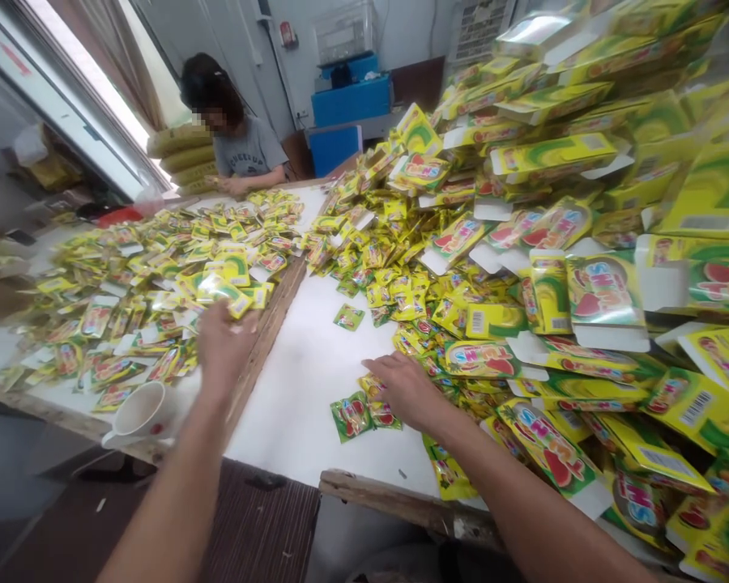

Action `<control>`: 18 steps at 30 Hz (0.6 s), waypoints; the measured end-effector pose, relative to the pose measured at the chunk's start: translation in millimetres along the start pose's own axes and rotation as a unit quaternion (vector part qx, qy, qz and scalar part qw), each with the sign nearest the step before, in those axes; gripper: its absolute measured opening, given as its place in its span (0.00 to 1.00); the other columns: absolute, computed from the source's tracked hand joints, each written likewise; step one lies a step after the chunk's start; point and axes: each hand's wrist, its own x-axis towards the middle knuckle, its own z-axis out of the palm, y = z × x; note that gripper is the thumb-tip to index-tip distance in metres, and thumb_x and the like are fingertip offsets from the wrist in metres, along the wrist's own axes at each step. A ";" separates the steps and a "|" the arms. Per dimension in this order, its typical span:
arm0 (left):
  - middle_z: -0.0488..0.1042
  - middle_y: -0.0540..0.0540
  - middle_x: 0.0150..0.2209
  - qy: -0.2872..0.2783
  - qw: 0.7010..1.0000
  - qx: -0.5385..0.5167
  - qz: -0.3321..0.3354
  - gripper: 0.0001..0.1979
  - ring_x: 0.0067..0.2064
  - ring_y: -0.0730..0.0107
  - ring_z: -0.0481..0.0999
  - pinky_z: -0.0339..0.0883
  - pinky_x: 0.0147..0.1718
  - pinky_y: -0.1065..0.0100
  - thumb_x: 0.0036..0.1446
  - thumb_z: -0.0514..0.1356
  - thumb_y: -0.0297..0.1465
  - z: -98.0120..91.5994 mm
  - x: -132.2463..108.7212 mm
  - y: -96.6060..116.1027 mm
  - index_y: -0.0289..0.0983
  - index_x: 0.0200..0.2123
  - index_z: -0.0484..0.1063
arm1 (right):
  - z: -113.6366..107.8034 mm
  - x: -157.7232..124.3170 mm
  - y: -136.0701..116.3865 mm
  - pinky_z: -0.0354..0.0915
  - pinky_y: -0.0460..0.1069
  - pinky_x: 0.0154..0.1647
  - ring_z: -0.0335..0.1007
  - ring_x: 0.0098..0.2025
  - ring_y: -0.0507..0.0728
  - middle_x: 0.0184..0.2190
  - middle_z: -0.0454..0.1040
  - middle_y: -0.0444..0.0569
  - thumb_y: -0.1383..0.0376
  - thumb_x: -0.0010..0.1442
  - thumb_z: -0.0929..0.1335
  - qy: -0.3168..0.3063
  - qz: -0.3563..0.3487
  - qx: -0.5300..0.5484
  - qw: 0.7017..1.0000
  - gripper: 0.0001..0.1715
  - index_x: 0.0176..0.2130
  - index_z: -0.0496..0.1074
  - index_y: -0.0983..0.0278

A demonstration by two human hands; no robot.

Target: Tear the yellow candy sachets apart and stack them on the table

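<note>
My left hand (226, 348) reaches over the wooden strip to the left pile. Its fingers are bent at a glossy small yellow-green box (215, 287) and look closed on its near edge, with slight blur. My right hand (404, 389) is low over the white table, fingers stretched out to the left and touching a small yellow candy packet (373, 387). A green candy packet (351, 415) with a watermelon picture lies just left of it. Another green packet (348, 317) rests farther up the table. My right thumb is hidden.
Flat-sided yellow boxes (607, 295) form a high heap on the right, beside loose packets (401, 295). Many small boxes (151, 267) cover the left side. A white mug (138, 414) stands near the front edge. A wooden strip (273, 324) divides the table. Across it sits a person (249, 154).
</note>
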 end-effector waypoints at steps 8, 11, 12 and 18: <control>0.68 0.43 0.37 -0.393 0.911 0.090 0.085 0.16 0.41 0.57 0.65 0.60 0.36 0.64 0.34 0.68 0.34 40.2 -140.7 28.9 0.36 0.29 0.69 | -3.1 0.6 0.6 0.57 0.52 0.41 0.62 0.47 0.62 0.44 0.69 0.52 0.63 0.52 0.71 -0.004 0.042 -0.057 0.998 0.12 0.39 0.72 0.60; 0.68 0.46 0.31 -0.369 0.925 0.078 0.053 0.10 0.36 0.61 0.66 0.57 0.32 0.66 0.39 0.65 0.31 40.3 -137.3 28.2 0.37 0.26 0.67 | -5.3 3.5 -1.8 0.57 0.50 0.39 0.65 0.42 0.60 0.41 0.70 0.55 0.63 0.52 0.70 -0.014 0.068 -0.049 0.996 0.14 0.39 0.69 0.65; 0.68 0.48 0.28 -0.359 0.932 0.051 0.026 0.08 0.33 0.64 0.66 0.57 0.31 0.67 0.42 0.63 0.31 39.9 -132.8 26.5 0.38 0.26 0.66 | -6.0 4.4 -2.5 0.57 0.50 0.37 0.65 0.41 0.60 0.40 0.71 0.55 0.63 0.52 0.71 -0.018 0.080 -0.043 0.996 0.17 0.42 0.68 0.66; 0.72 0.50 0.24 -0.330 0.871 -0.313 -0.183 0.11 0.26 0.72 0.69 0.60 0.28 0.70 0.40 0.66 0.33 43.2 -114.1 17.3 0.35 0.26 0.70 | -11.7 4.8 1.9 0.53 0.47 0.31 0.66 0.36 0.57 0.32 0.73 0.50 0.68 0.55 0.66 0.021 0.124 0.038 0.991 0.06 0.36 0.69 0.64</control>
